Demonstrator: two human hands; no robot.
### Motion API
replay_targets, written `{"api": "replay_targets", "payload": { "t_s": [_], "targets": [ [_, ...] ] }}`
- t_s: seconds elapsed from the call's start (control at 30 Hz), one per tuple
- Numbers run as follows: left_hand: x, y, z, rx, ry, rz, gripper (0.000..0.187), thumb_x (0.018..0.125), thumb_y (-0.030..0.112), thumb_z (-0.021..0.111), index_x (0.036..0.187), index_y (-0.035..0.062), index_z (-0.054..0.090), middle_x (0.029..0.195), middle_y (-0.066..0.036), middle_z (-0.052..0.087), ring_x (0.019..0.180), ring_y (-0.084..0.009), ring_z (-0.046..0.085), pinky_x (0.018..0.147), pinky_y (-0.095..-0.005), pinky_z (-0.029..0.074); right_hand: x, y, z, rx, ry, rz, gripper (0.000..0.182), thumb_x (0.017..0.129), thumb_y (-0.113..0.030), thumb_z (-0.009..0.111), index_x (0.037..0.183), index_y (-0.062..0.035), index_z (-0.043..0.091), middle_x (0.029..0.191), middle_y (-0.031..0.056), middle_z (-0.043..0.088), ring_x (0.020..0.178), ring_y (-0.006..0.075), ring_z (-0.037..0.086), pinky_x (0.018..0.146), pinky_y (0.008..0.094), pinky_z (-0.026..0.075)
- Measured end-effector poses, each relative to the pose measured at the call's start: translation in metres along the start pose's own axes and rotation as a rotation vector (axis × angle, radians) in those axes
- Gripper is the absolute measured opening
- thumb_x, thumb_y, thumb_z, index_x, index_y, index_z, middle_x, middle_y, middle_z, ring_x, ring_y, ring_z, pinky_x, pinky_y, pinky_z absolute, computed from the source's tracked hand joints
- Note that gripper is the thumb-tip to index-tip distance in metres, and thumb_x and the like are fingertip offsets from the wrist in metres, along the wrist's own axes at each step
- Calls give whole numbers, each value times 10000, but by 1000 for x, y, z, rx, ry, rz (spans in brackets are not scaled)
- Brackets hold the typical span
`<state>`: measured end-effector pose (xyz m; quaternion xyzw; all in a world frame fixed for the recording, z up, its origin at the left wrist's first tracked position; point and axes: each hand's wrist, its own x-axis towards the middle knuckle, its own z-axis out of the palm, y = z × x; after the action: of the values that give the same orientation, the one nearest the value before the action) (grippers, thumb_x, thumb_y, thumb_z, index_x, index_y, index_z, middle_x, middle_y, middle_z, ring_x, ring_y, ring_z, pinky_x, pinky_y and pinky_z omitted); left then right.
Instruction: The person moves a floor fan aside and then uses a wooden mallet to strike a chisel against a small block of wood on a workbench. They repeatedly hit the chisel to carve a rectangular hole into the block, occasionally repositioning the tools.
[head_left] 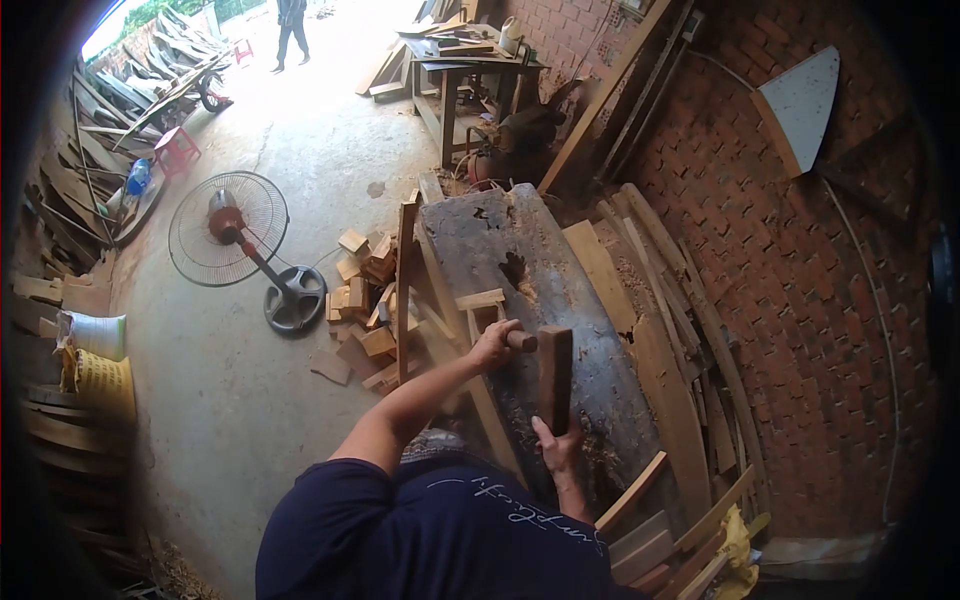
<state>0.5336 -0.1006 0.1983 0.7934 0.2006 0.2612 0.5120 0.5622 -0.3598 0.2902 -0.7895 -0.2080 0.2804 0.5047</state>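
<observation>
My left hand (493,347) is closed around a round wooden handle (521,341), its butt end pointing right; what it leads to is mostly hidden by my fingers. Just beyond that hand, a short pale wood piece (480,299) lies at the bench's left side. My right hand (560,446) grips the lower end of a thick, dark wooden block (555,380), which rises beside the handle's butt with a small gap between them. Both hands are over a worn, dark wooden workbench (580,290) with a ragged hole and shavings on it.
Cut wood blocks (360,300) are heaped on the floor left of the bench. A standing fan (230,228) is farther left. Long boards (665,400) lean along the bench's right, by the brick wall (800,300). A table (470,60) and a walking person (292,30) are farther back.
</observation>
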Motion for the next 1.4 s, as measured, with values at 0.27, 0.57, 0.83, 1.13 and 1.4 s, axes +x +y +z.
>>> {"api": "replay_targets", "payload": {
  "t_s": [0.27,0.57,0.83,1.13,1.4],
  "targets": [
    [-2,-19,13,99,66,88,298,686,66,703,973,61,622,956,-188,622,996,-398,582,853,-460,460,0,17,10,-19,117,-268,294,782,-253,782,918,-18,673,744,96,676,688,214,664,669,354,521],
    [0,-10,8,76,-2,12,265,721,109,729,956,46,623,943,-179,634,969,-370,608,831,-429,475,-17,23,11,-73,41,-108,341,780,-297,793,930,-18,668,764,121,692,718,238,687,684,365,527],
    [-2,-10,4,51,-32,-16,279,700,100,717,958,54,621,963,-191,635,986,-401,596,841,-463,461,-3,11,15,89,129,-267,318,830,-294,762,879,-26,599,735,74,607,661,183,575,629,347,478],
    [-1,-11,0,67,-47,-42,326,700,43,688,1020,39,627,994,-215,630,1012,-422,594,867,-471,470,6,23,15,-147,50,-165,322,827,-294,762,957,-23,649,771,108,668,712,256,672,678,385,522],
    [-3,-5,-3,74,-46,-47,350,691,41,687,1036,35,625,994,-218,629,1023,-424,589,870,-472,470,-2,10,25,41,0,-114,279,843,-224,757,941,7,637,743,53,643,571,112,614,453,276,509]
  ]
}}
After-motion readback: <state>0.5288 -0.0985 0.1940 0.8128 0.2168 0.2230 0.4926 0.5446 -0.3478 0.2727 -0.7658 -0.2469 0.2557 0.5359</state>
